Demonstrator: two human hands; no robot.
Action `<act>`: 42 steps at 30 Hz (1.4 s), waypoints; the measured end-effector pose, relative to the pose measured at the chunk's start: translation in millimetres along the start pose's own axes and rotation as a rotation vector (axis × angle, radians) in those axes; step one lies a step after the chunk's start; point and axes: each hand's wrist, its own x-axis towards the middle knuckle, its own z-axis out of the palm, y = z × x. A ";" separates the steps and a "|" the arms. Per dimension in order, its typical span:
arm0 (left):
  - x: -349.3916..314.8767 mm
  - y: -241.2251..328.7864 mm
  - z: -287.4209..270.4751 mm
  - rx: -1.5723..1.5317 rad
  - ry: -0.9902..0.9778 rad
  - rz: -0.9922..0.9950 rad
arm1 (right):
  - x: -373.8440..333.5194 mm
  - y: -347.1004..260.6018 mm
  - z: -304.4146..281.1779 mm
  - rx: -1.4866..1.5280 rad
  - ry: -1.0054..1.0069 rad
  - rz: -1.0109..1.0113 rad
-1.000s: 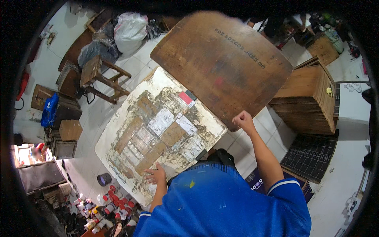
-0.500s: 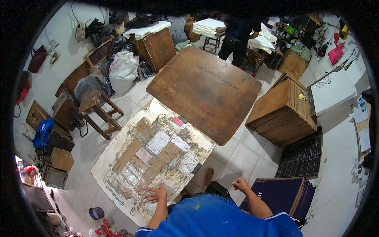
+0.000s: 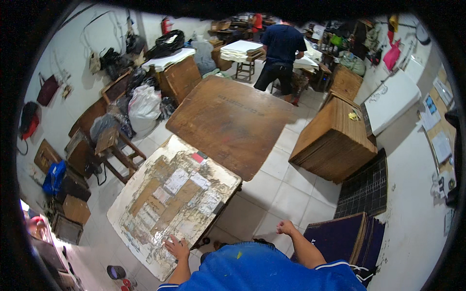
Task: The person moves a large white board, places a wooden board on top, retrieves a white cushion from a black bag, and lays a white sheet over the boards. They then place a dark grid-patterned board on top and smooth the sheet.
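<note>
My left hand [image 3: 177, 248] lies with fingers spread on the near edge of a worn table [image 3: 125, 207], its white surface peeling and patched with paper and brown tape. No object shows under the palm. My right hand [image 3: 286, 227] hangs in the air to the right of the table, its fingers curled in and nothing seen in them. Beyond the worn table, and close against it, stands a larger brown wooden table [image 3: 228, 123] with rounded corners and faint dark lettering.
A tall stack of brown boards [image 3: 335, 138] stands at the right, with dark framed panels [image 3: 335, 237] leaning nearer me. On the left are a wooden stool [image 3: 116, 145] and a white sack [image 3: 144, 109]. A co-worker in dark clothes [image 3: 281, 48] stands at the back near white stacked sheets [image 3: 240, 50].
The view has tilted up and shifted, so more of the co-worker and the back of the room shows. My left hand stays at the table's near edge; my right hand stays curled.
</note>
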 end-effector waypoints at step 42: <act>-31.3 -153.4 -37.7 -0.042 0.011 0.413 | -180.7 92.3 206.3 -0.107 -0.154 0.071</act>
